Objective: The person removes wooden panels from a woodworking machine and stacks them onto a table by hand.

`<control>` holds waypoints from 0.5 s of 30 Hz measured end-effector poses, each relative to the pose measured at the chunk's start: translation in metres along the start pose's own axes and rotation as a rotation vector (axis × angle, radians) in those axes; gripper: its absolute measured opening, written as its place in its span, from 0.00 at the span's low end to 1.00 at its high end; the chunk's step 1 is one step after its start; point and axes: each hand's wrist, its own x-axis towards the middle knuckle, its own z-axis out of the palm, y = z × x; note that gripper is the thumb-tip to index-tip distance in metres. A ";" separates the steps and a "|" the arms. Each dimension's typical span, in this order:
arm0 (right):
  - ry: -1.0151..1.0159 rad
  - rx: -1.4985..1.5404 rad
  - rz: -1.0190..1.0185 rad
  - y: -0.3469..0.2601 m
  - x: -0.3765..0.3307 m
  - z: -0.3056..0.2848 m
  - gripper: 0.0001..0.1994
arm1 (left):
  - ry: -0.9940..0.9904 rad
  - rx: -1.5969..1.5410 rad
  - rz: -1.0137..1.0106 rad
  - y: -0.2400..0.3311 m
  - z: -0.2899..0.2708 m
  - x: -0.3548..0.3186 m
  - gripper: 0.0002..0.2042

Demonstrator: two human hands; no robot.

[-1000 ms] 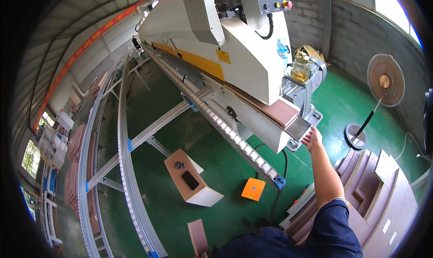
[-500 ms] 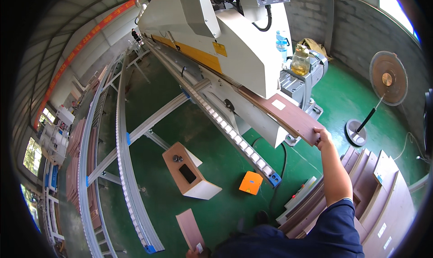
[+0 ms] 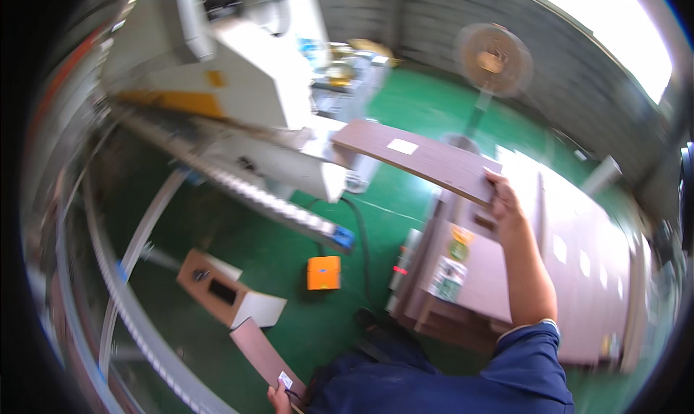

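Stretched out to the right, my right hand [image 3: 502,195] grips one end of a long brown wood-grain board [image 3: 430,161] with a white label on top. The board hangs level in the air, its far end beside the white machine [image 3: 267,67]. Down at the lower left, my left hand [image 3: 280,398] closes on the lower end of a shorter brown board [image 3: 259,350], tilted and bearing a small white label. Part of that hand is cut off by the picture's lower edge.
Stacked brown panels [image 3: 585,269] fill the right side, with leaflets [image 3: 450,278] on them. A roller rail [image 3: 289,210] runs from the machine, near an orange box [image 3: 323,273]. A brown-and-white stand [image 3: 224,291] holds a dark phone-like object. A fan [image 3: 494,60] stands behind.
My view has swung to the right. The long board in my right hand has come off the machine and moved over toward the stacked panels. My left hand still holds the shorter board.
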 end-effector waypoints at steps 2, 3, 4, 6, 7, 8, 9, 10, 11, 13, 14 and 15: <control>0.117 0.065 -0.164 -0.002 -0.061 -0.022 0.10 | -0.064 0.132 0.239 -0.011 0.004 0.021 0.21; 0.161 0.054 -0.322 -0.007 -0.087 -0.050 0.11 | -0.118 0.185 0.316 -0.007 0.009 0.025 0.21; 0.242 0.054 -0.357 -0.016 -0.122 -0.081 0.11 | -0.175 0.243 0.355 -0.003 0.018 0.029 0.21; 0.216 0.126 -0.437 -0.030 -0.216 -0.115 0.13 | -0.254 0.312 0.421 0.004 0.021 0.026 0.22; 0.274 0.135 -0.465 -0.029 -0.254 -0.147 0.13 | -0.311 0.362 0.456 0.009 0.031 0.026 0.22; 0.255 0.238 -0.489 -0.026 -0.295 -0.180 0.13 | -0.365 0.409 0.491 0.012 0.038 0.020 0.22; 0.229 0.340 -0.539 -0.023 -0.333 -0.207 0.14 | -0.424 0.454 0.529 0.014 0.052 0.016 0.22; 0.312 0.389 -0.621 -0.014 -0.364 -0.226 0.14 | -0.463 0.508 0.567 0.017 0.063 0.012 0.23; 0.405 0.437 -0.704 -0.003 -0.397 -0.244 0.14 | -0.511 0.562 0.601 0.022 0.075 0.004 0.23; 0.391 0.566 -0.821 0.020 -0.468 -0.301 0.15 | -0.591 0.671 0.662 0.021 0.091 -0.018 0.24; 0.392 0.605 -0.884 0.030 -0.502 -0.326 0.16 | -0.627 0.734 0.694 0.019 0.100 -0.030 0.24; 0.397 0.640 -0.946 0.041 -0.536 -0.350 0.16 | -0.667 0.807 0.728 0.017 0.108 -0.043 0.24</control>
